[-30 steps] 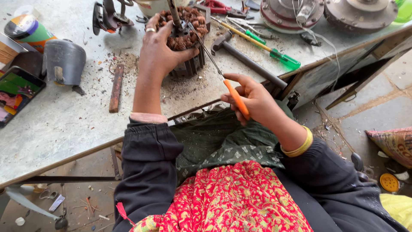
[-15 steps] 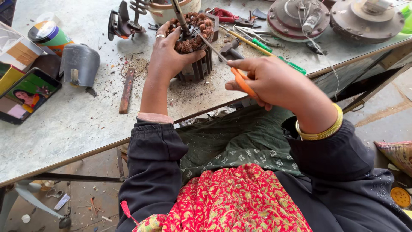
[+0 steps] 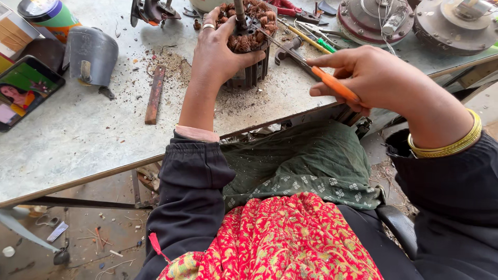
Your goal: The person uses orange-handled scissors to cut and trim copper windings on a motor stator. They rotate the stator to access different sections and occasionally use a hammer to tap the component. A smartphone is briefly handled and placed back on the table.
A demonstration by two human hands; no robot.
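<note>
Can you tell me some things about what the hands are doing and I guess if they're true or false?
1. The left hand grips the motor stator with copper windings on the table. True.
2. The right hand holds a hammer. False: it holds a screwdriver with an orange handle, its tip pointing into the windings.
3. A phone with a lit screen lies at the table's left edge. True.
4. The left hand wears a glove. False: it is bare, with a ring on one finger.
5. A gold bangle sits on the right wrist. True.
</note>
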